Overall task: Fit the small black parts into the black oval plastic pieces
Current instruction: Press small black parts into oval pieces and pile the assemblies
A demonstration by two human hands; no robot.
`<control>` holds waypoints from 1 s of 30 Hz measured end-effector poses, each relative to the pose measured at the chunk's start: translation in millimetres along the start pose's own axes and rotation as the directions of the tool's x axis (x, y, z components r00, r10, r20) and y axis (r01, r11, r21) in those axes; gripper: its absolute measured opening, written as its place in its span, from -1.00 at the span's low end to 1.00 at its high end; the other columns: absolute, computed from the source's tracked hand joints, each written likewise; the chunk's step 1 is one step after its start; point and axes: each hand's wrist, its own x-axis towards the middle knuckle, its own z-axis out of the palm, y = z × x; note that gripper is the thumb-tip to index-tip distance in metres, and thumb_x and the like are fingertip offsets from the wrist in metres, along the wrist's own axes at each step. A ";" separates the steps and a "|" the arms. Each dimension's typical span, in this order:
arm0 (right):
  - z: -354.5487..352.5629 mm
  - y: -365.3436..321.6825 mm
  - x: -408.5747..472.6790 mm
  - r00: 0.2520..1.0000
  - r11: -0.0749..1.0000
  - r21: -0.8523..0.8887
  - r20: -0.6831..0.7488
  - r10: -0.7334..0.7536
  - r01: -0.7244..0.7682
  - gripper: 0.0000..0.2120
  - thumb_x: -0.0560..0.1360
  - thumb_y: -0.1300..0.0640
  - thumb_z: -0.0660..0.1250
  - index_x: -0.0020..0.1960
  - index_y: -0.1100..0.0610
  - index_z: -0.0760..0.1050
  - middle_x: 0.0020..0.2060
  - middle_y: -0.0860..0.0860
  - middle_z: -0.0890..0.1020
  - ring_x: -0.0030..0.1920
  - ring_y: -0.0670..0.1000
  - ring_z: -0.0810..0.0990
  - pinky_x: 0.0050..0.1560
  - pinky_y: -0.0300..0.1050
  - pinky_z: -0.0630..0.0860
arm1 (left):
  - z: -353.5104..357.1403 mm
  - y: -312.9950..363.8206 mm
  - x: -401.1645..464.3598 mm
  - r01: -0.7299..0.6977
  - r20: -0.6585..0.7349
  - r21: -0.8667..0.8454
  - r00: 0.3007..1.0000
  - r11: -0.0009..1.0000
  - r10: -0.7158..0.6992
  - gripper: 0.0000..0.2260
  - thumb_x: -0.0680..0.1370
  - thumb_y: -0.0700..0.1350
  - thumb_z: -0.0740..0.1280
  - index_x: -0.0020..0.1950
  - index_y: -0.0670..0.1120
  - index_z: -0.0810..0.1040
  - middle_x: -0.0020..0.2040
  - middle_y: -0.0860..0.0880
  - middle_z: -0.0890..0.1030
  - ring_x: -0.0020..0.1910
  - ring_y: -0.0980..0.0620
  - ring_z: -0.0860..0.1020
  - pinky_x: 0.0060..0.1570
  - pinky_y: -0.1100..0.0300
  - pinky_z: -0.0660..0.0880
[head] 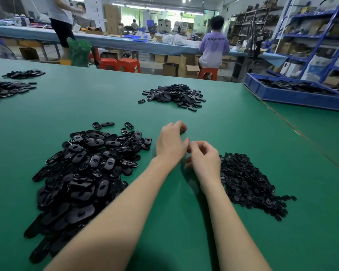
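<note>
Head view showed both hands together over the middle of the green worktop. The left hand had its fingers curled around a dark piece at their tips, most likely one of the oval pieces, though little of it showed. The right hand had thumb and forefinger pinched together at the left hand's fingertips; whether a small part sat between them I could not tell. A large heap of black oval plastic pieces lay toward the left edge, just beside the left forearm. A flatter heap of small black parts lay beside the right wrist, toward the right edge. A third pile of black pieces sat well apart, nearer the far edge, and two more dark piles lay at the far left corner. A blue bin holding dark pieces stood beyond the right edge. A seated person in a lilac shirt faced another bench.
</note>
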 end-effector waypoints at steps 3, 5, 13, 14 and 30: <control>-2.5 -1.8 -2.8 1.000 0.997 0.082 0.002 0.008 -0.008 -0.79 0.59 -0.01 0.38 -0.12 0.10 0.61 -0.16 0.07 0.71 -0.35 0.02 0.63 -0.23 -0.05 0.56 | -14.3 0.6 -31.0 -0.034 -0.031 -0.002 0.999 0.999 0.034 -0.80 0.52 -0.06 0.40 0.14 0.03 0.56 0.07 0.06 0.61 0.07 0.00 0.51 0.01 0.08 0.49; -3.3 -3.7 -4.9 1.000 0.996 0.088 0.018 0.001 -0.003 -0.79 0.58 -0.03 0.38 -0.11 0.10 0.61 -0.16 0.05 0.71 -0.38 -0.02 0.61 -0.20 0.01 0.55 | -24.9 1.3 -42.4 -0.061 -0.023 0.022 0.998 0.998 0.062 -0.80 0.52 -0.05 0.39 0.14 0.05 0.54 0.04 0.07 0.61 0.07 0.02 0.48 0.01 0.11 0.47; 0.2 -1.9 -9.9 0.997 0.997 -0.050 0.067 -0.048 0.052 -0.78 0.58 -0.08 0.37 -0.11 0.05 0.60 -0.14 0.01 0.70 -0.41 -0.09 0.58 -0.22 -0.13 0.52 | -88.0 -12.3 -32.0 -0.039 0.096 0.239 0.995 0.970 0.016 -0.82 0.53 -0.05 0.39 0.13 0.04 0.59 0.06 0.05 0.64 0.18 -0.04 0.47 0.19 0.05 0.47; 0.2 -1.3 -10.0 0.996 0.996 -0.065 0.072 -0.055 0.060 -0.79 0.58 -0.09 0.37 -0.11 0.04 0.60 -0.14 0.00 0.70 -0.39 -0.08 0.59 -0.23 -0.17 0.50 | -98.0 -17.6 -29.2 -0.016 0.122 0.265 0.992 0.964 -0.017 -0.82 0.52 -0.07 0.39 0.12 0.04 0.60 0.06 0.04 0.65 0.19 -0.05 0.46 0.21 0.03 0.47; 2.7 -0.9 -13.7 0.984 0.963 -0.228 0.136 -0.113 0.142 -0.82 0.56 -0.13 0.37 -0.11 -0.04 0.60 -0.18 -0.12 0.67 -0.21 0.03 0.67 -0.19 -0.13 0.48 | -139.1 -45.4 -25.4 0.322 0.141 0.437 0.897 0.840 -0.418 -0.81 0.50 -0.21 0.29 -0.02 0.09 0.52 0.10 -0.04 0.59 0.15 -0.11 0.50 0.31 -0.06 0.42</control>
